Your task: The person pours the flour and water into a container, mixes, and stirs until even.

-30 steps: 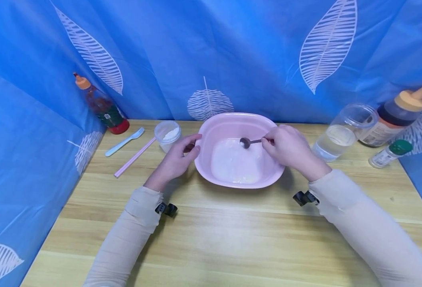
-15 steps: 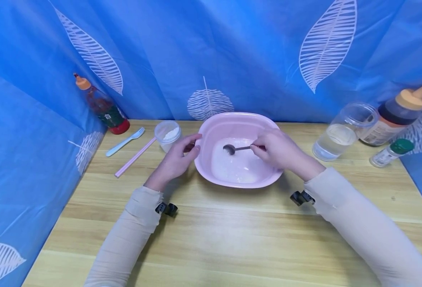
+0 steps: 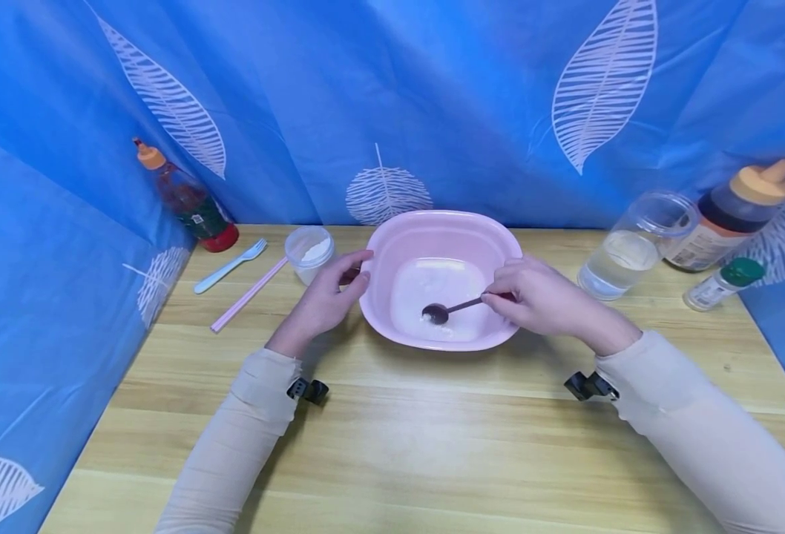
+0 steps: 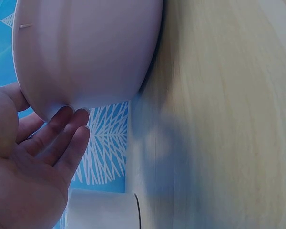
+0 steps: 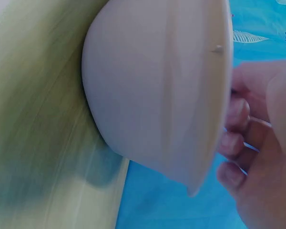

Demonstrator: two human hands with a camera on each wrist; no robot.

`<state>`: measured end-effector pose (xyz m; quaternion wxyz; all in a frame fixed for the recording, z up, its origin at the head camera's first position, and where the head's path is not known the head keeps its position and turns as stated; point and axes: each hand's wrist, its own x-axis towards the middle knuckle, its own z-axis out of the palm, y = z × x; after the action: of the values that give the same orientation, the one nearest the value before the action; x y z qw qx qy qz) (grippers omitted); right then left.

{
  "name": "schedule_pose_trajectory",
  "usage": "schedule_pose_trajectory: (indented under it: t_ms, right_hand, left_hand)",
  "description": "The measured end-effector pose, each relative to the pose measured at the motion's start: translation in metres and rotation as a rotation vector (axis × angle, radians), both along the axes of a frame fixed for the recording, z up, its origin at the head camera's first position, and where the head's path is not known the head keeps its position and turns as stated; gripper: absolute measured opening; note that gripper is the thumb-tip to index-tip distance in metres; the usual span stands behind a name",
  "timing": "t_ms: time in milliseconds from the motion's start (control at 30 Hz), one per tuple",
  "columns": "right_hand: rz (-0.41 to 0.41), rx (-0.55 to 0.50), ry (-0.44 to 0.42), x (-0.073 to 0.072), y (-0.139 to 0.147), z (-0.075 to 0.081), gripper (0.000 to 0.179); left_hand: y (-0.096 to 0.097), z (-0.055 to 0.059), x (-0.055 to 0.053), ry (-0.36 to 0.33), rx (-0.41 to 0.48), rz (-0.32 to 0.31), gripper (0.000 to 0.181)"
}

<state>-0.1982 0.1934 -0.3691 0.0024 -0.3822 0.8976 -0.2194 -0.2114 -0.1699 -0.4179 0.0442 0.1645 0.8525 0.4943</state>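
A pink basin (image 3: 382,326) with whitish liquid in it stands on the table. My right hand (image 3: 542,300) grips the handle of a dark spoon (image 3: 435,314), whose bowl is in the liquid near the front of the basin. White bits show beside the spoon bowl. With thumb above and fingers beneath, my left hand (image 3: 329,293) holds the basin's left rim; in the left wrist view its fingertips (image 4: 81,114) touch the outer wall. Behind the basin wall, the right wrist view shows curled fingers (image 5: 233,143), while the spoon is hidden there.
Left of the basin are a tub of white powder (image 3: 309,256), pink chopsticks (image 3: 248,294), a light blue fork (image 3: 231,265) and a red sauce bottle (image 3: 195,204). On the right stand a water cup (image 3: 622,259), a dark sauce bottle (image 3: 726,222) and a green-capped shaker (image 3: 723,285).
The spoon has swept left through the liquid, then toward the front of the basin, turning as it went. My right hand moved with it; the left hand has stayed at the rim.
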Motion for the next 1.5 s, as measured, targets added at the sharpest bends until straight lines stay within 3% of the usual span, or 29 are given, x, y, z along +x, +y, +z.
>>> schedule_pose_trajectory:
  t_ms: [333,433,633,733,833,1067,1167,1367,1500]
  right_hand:
    - [-0.256,0.061,0.036,-0.017,-0.015,-0.008,0.019]
    - [-0.244,0.076,0.032,-0.017,-0.016,-0.007,0.018]
    - [-0.071,0.039,0.041,-0.009,-0.019,-0.006,0.015]
    - [-0.031,0.02,0.043,-0.006,-0.025,-0.006,0.016]
    - [-0.06,0.019,0.05,-0.007,-0.03,-0.006,0.015]
    - [-0.269,0.075,0.083,-0.012,-0.027,-0.004,0.021]
    - [-0.324,0.098,0.114,-0.013,-0.022,-0.003,0.023]
    - [-0.348,0.11,0.166,-0.015,-0.02,-0.005,0.024]
    - [-0.299,0.088,0.147,-0.016,-0.029,-0.008,0.022]
  left_hand:
    - [0.0,0.0,0.002,-0.006,0.006,0.0,0.048]
    - [0.001,-0.001,0.002,-0.006,0.006,-0.002,0.048]
    - [0.0,-0.001,0.001,-0.001,0.006,-0.005,0.049]
    - [0.0,0.0,0.0,0.004,0.003,-0.005,0.049]
    - [0.0,0.001,0.001,0.003,0.002,-0.004,0.048]
    - [0.0,0.0,0.001,-0.001,0.001,-0.001,0.048]
    - [0.0,0.0,0.001,0.004,0.004,-0.002,0.048]
    - [0.0,-0.001,0.0,0.009,0.007,-0.003,0.048]
    - [0.0,0.0,0.0,0.01,0.004,-0.002,0.049]
